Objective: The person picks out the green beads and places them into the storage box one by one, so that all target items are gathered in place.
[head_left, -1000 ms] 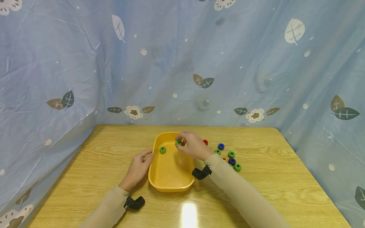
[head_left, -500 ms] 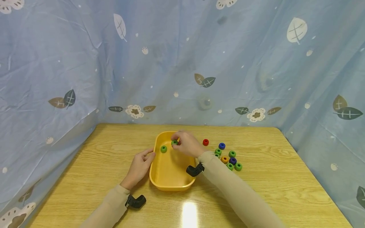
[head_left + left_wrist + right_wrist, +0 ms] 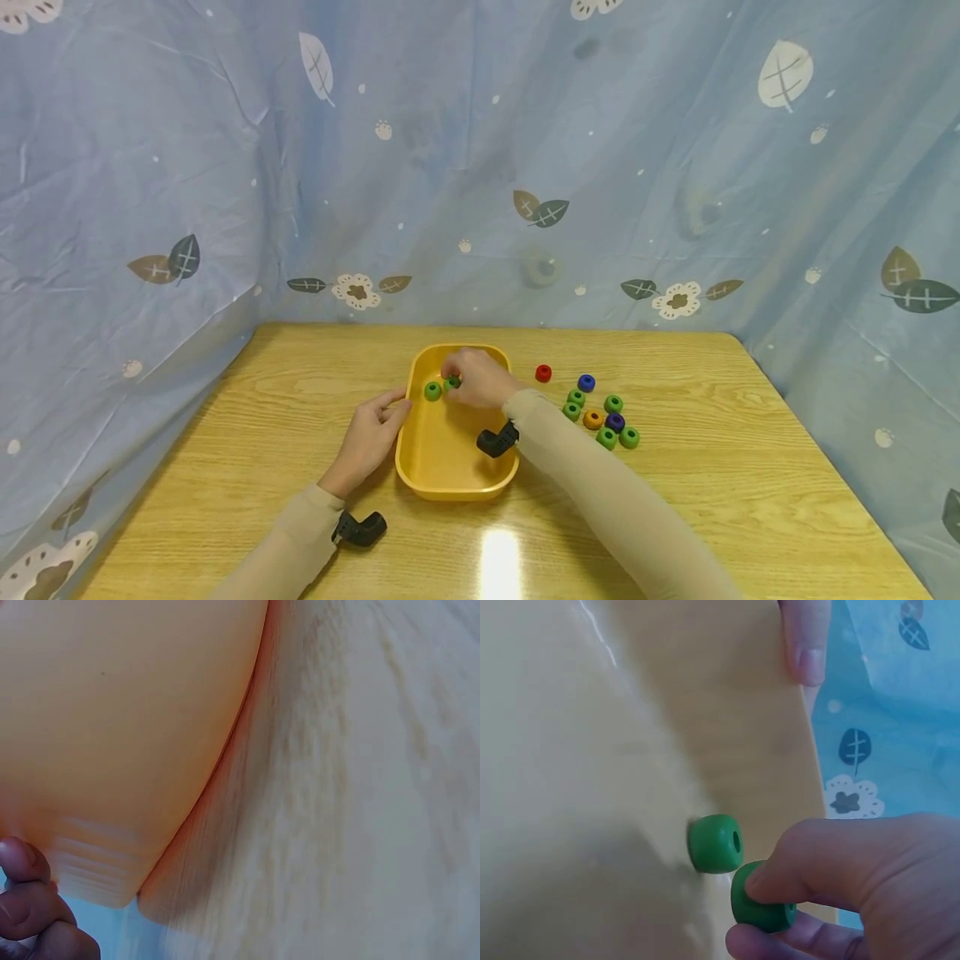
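A yellow plastic tray (image 3: 446,450) stands on the wooden table. My left hand (image 3: 371,437) holds its left rim, fingers and thumb at the edge. Over the tray's far part, my right hand (image 3: 480,379) pinches a green bead (image 3: 759,906) between thumb and fingers. Another green bead (image 3: 718,844) lies on the tray floor, right beside the held one, its hole facing sideways in the right wrist view. In the left wrist view, the tray's outer wall (image 3: 127,735) fills the upper left, with curled fingertips (image 3: 34,907) next to it.
Loose beads lie on the table to the tray's right: a red bead (image 3: 543,373), a blue bead (image 3: 587,383), an orange bead (image 3: 593,419), a purple bead (image 3: 615,422) and several green ones, such as this green bead (image 3: 630,437). A patterned blue curtain (image 3: 480,167) hangs behind.
My right hand has moved left and lower within the tray, bringing its green bead close to the one lying there. The left hand has kept its place at the rim.
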`<move>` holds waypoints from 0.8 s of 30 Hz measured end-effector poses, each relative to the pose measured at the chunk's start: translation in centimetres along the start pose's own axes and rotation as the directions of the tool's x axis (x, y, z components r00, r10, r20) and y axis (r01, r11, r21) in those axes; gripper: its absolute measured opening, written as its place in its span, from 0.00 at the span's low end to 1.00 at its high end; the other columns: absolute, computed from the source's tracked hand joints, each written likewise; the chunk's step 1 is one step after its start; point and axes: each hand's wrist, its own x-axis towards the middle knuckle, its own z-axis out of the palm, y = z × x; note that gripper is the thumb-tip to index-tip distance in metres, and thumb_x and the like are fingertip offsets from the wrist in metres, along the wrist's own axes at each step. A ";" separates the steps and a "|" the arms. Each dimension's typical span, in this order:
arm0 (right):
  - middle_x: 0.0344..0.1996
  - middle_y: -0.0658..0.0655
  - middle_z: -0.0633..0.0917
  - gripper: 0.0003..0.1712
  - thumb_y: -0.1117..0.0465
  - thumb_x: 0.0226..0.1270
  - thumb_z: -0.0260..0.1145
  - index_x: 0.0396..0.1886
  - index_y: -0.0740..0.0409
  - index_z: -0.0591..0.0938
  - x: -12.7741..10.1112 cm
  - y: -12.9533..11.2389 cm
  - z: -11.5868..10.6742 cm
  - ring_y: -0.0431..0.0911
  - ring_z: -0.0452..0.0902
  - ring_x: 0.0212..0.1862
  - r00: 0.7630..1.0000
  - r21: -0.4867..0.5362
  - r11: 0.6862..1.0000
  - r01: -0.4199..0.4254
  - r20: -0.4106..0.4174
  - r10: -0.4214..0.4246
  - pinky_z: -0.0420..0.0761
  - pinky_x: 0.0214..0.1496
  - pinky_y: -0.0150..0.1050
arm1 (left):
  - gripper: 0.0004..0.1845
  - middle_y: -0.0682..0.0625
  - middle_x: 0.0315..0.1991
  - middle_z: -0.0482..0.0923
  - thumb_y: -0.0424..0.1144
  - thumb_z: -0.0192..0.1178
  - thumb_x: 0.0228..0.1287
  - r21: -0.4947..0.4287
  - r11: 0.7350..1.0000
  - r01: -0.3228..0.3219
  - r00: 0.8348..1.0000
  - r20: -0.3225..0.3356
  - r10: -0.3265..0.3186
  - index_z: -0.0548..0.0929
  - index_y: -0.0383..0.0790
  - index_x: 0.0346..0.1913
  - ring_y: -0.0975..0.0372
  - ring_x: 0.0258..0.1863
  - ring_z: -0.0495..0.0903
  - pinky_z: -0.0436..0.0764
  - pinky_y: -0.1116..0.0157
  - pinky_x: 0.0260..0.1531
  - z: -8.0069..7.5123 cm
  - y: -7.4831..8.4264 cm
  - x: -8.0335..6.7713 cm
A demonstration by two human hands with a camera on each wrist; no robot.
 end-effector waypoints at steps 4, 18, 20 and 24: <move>0.46 0.58 0.87 0.14 0.64 0.68 0.74 0.51 0.61 0.87 0.3 0.2 0.3 0.48 0.80 0.46 0.999 -0.015 1.000 -0.027 0.029 0.028 0.82 0.54 0.45 | 0.26 0.36 0.41 0.90 0.45 0.55 0.82 0.000 1.000 -0.001 1.000 -0.009 0.001 0.74 0.29 0.72 0.54 0.36 0.90 0.80 0.70 0.33 0.1 0.0 -0.1; 0.46 0.56 0.88 0.11 0.63 0.69 0.73 0.49 0.58 0.87 1.2 0.7 1.4 0.47 0.82 0.44 0.996 -0.053 0.996 -0.069 0.054 0.072 0.83 0.52 0.41 | 0.25 0.34 0.44 0.90 0.43 0.55 0.82 -0.002 1.000 0.024 0.999 -0.023 -0.024 0.74 0.31 0.72 0.49 0.41 0.90 0.80 0.71 0.36 0.5 -0.4 0.3; 0.47 0.56 0.88 0.11 0.63 0.69 0.73 0.49 0.58 0.88 1.2 0.6 1.4 0.47 0.83 0.46 0.996 -0.054 0.996 -0.069 0.055 0.072 0.83 0.54 0.42 | 0.25 0.34 0.44 0.90 0.44 0.55 0.82 0.003 1.000 0.021 0.999 -0.025 -0.020 0.74 0.31 0.72 0.49 0.40 0.90 0.80 0.71 0.36 0.4 -0.3 0.3; 0.48 0.56 0.89 0.11 0.63 0.69 0.73 0.50 0.58 0.88 1.3 0.6 1.5 0.48 0.83 0.50 0.996 -0.056 0.996 -0.068 0.054 0.071 0.83 0.56 0.42 | 0.26 0.35 0.46 0.90 0.44 0.55 0.82 0.015 1.000 0.004 1.000 -0.028 -0.004 0.74 0.31 0.72 0.49 0.46 0.90 0.81 0.72 0.40 0.3 -0.2 0.3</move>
